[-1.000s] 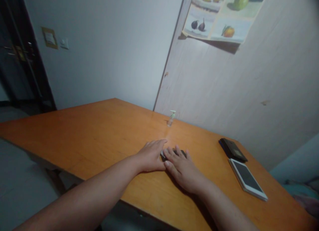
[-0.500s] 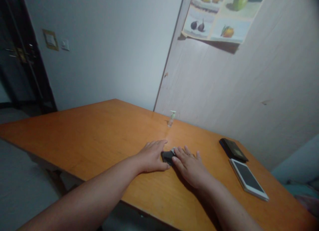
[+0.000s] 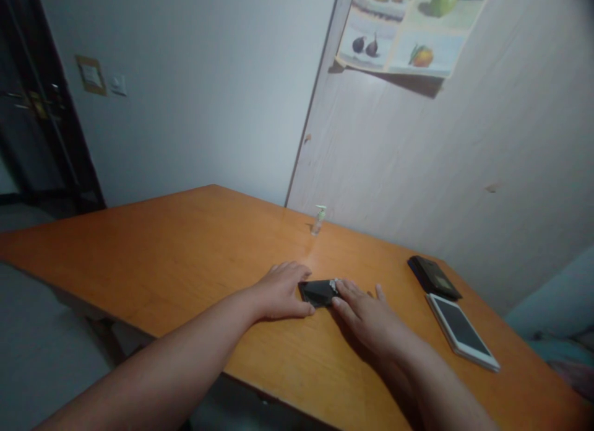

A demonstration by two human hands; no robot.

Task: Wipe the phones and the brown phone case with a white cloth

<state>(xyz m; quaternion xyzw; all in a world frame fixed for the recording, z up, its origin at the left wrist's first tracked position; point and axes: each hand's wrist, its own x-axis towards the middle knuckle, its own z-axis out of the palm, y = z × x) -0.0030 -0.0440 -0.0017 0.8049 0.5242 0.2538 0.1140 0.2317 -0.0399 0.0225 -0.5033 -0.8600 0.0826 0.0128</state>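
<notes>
A black smartphone (image 3: pixel 318 293) lies flat on the wooden table, its dark screen facing up. My left hand (image 3: pixel 284 291) is curved around the phone's left end, thumb at the near edge and fingers by the far corner. A small crumpled white piece, tissue-like (image 3: pixel 333 286), shows at the phone's right end. It sits under the fingertips of my right hand (image 3: pixel 364 307), whose fingers press down together on it, with one finger raised apart. Those fingers cover the right end of the phone.
A small clear pump bottle (image 3: pixel 318 222) stands by the wall. On the right lie a dark wallet-like case (image 3: pixel 434 277) and a white tablet (image 3: pixel 463 333). The orange-brown table (image 3: pixel 153 257) meets the wall behind, beneath a fruit poster (image 3: pixel 394 47).
My right hand has slid rightward along the phone with the white piece, uncovering more of the screen. My left hand has stayed at the phone's left end.
</notes>
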